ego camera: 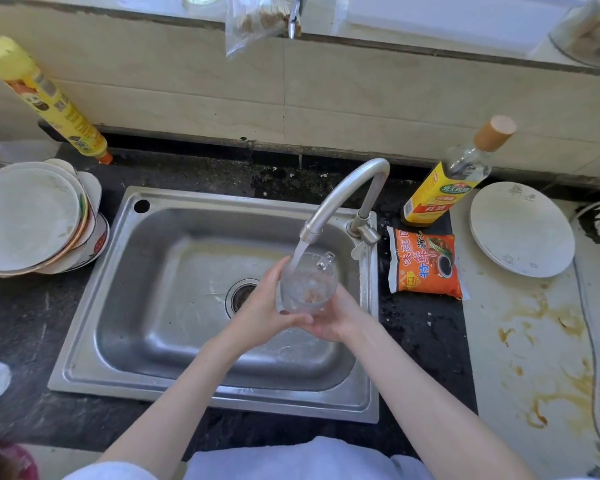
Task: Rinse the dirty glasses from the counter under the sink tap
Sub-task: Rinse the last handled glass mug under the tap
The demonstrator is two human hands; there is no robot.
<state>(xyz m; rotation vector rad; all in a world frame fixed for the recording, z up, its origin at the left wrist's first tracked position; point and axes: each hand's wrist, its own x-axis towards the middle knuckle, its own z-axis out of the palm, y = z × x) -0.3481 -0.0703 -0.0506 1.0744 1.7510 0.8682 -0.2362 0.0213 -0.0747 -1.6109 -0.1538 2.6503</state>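
Home kitchen — steel sink (174,344), tap (347,192), stacked plates (32,220), sauce bottle (444,188)

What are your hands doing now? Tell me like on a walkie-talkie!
Left hand and right hand both holding glass mug. Mug under running tap, over sink. Nothing in the way.

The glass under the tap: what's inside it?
Running water from the tap pours into the glass, with a brownish smudge near its bottom. Both hands cup it, hiding its base.
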